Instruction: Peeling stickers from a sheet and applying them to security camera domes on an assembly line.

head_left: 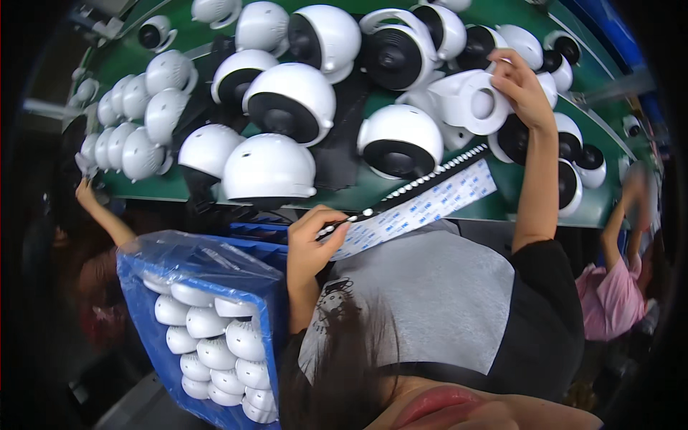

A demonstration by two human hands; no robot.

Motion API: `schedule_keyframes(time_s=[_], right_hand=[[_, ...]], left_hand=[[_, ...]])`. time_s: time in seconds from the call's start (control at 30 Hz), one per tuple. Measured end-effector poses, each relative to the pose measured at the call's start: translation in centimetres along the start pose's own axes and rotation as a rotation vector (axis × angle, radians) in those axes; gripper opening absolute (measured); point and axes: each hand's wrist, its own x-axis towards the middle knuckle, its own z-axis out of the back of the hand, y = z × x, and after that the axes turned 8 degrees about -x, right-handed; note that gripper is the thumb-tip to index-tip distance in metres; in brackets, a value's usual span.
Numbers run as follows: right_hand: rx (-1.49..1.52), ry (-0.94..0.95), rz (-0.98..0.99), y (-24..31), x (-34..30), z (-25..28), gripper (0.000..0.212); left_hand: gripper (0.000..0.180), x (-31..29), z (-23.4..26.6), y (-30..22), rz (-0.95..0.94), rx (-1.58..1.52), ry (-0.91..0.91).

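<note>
White ring base under the right fingertips, strip in the left hand

The white ring-shaped base [464,100] sits among the housings on the right half of the table; take it as the centre of a clock face, twelve at the far side. The right hand [522,89] comes to its two o'clock rim with thumb and fingers bent close together; whether they pinch the rim or a small piece on it, I cannot tell. At half past seven, the left hand [315,238] grips the near end of a black strip [437,173] dotted with white pieces, alongside a white sheet with blue print [423,209].

Progress is hard to fix. The far part of the strip is closely lined with pieces, so plenty seems left; wider gaps by the left fingers hint that some are used. Which housings are finished does not show.

Large white housings with black fronts [290,104] crowd the nine o'clock side, and smaller ones [570,188] stand close at four, so sideways room looks tight. The easier way seems toward six, where the strip slants over the front edge of the green table [593,203]. Beyond, at half past seven, a blue bin [276,301] holds more white shells [215,353]; at five is a person in pink [609,301].
</note>
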Motion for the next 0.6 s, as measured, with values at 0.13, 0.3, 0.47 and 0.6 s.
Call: schedule_keyframes(time_s=[0.13, 0.3, 0.47, 0.6], right_hand=[[-0.037, -0.037, -0.036, 0.2, -0.1, -0.3, 0.034], [-0.354, 0.067, 0.075, 1.4, 1.5, 1.9, 0.038], [-0.942, -0.183, 0.32, -1.2, 16.6, 8.2, 0.041], [-1.066, -0.304, -0.132, -7.3, 25.5, 12.3, 0.092]], left_hand=[[0.012, 0.3, 0.3, 0.3, -0.031, -0.023, 0.011], [0.012, 0.7, 0.3, 1.1, -0.057, -0.061, 0.005], [0.011, 0.8, 0.1, 2.2, 0.052, -0.064, -0.048], [0.014, 0.6, 0.3, 2.5, 0.052, -0.016, -0.066]])
